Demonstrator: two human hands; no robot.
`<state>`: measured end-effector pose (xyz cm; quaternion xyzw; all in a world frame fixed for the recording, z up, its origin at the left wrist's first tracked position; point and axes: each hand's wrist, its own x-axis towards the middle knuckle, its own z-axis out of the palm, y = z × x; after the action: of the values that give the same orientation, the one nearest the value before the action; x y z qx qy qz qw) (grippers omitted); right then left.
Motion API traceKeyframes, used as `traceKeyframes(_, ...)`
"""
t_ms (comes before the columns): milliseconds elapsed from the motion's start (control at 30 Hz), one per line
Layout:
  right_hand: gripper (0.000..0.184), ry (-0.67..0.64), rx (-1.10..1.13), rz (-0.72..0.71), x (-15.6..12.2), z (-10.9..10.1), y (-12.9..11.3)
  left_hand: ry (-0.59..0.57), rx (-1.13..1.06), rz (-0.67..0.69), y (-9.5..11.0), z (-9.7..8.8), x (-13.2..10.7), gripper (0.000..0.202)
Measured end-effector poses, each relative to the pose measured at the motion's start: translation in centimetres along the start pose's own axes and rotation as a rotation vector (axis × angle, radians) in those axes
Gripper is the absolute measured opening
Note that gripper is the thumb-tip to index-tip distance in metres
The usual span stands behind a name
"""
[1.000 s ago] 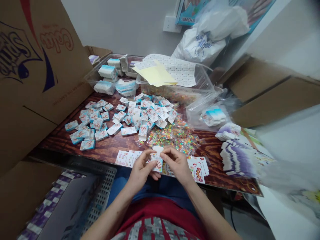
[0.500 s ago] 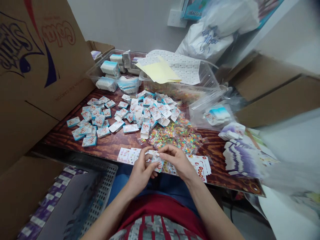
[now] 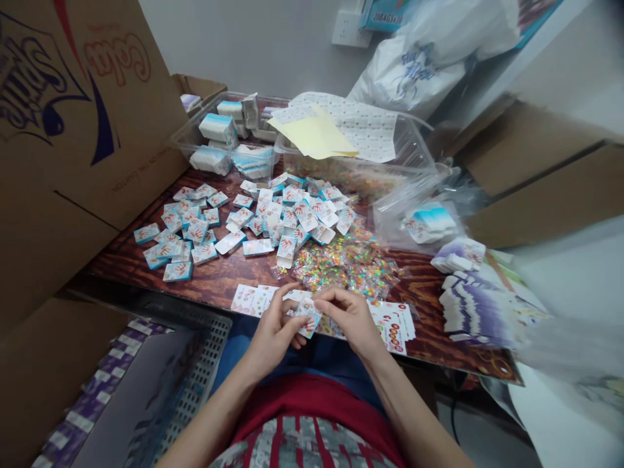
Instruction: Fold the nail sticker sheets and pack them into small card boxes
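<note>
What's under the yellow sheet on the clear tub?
The yellow sheet lies on a white dotted sheet spread across the clear plastic tub. Small multicoloured pieces show through the tub's front wall. Directly beneath the yellow sheet, everything is covered.

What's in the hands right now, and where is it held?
A small printed card, pinched along its upper edge by the fingers of the left hand and right hand.

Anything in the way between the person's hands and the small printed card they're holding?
Nothing visible stands in the way. The left hand and right hand both touch the small printed card directly, pinching it between them, with nothing between fingers and card.
</note>
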<state>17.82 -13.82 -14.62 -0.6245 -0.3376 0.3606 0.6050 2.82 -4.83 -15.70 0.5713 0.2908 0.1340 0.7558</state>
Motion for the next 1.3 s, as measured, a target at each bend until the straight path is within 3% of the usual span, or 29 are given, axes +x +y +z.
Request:
traceKeyframes(233,0.015,-0.060,-0.223,-0.130,-1.4,-0.1,-1.1,-0.093,0.057,0.026,0.2,-0.1,-0.3,0.029)
traceKeyframes(433,0.024,-0.096,-0.207,-0.063,-2.0,0.0,0.4,-0.036,0.012,-0.012,-0.5,-0.9,0.3,0.034)
traceKeyframes(500,0.030,-0.007,-0.189,-0.020,-1.9,-0.3,0.8,0.079,0.053,0.075,0.8,-2.7,1.0,0.037)
traceKeyframes(600,0.028,0.100,-0.235,0.015,-1.6,-1.4,0.8,0.375,0.202,0.332,4.4,-8.2,2.8,0.046)
traceKeyframes(667,0.021,0.082,-0.332,-0.003,-1.4,-2.2,0.5,0.577,0.387,0.509,7.0,-12.6,4.0,0.056)
traceKeyframes(733,0.017,0.036,-0.493,-0.033,-1.3,-2.9,0.2,0.679,0.662,0.553,8.9,-16.4,4.9,0.061)
traceKeyframes(800,0.013,0.004,-0.702,-0.058,-1.3,-3.3,0.2,0.776,0.957,0.575,9.7,-18.2,5.0,0.074)
traceKeyframes(833,0.010,-0.017,-0.810,-0.071,-1.4,-3.4,0.3,0.791,1.075,0.595,9.6,-18.2,4.8,0.078)
traceKeyframes(900,0.002,-0.080,-0.996,-0.107,-1.6,-3.2,0.5,0.751,1.189,0.651,8.5,-16.5,3.9,0.074)
traceKeyframes(967,0.016,-0.140,-1.127,-0.144,-1.7,-3.0,0.8,0.608,1.129,0.691,6.4,-13.1,2.8,0.051)
traceKeyframes(1033,0.029,-0.171,-1.195,-0.156,-1.5,-2.8,1.0,0.383,1.069,0.665,4.0,-9.2,1.8,0.034)
traceKeyframes(1100,0.032,-0.193,-1.180,-0.134,-0.9,-2.9,1.2,0.206,1.035,0.637,1.7,-5.9,1.3,0.030)
traceKeyframes(1167,0.029,-0.222,-1.064,-0.065,0.2,-3.2,1.5,0.113,1.024,0.640,0.1,-3.8,1.3,0.027)
traceKeyframes(1300,0.025,-0.294,-0.819,0.064,2.6,-4.3,2.2,0.067,1.025,0.660,-0.9,-2.5,2.0,0.027)
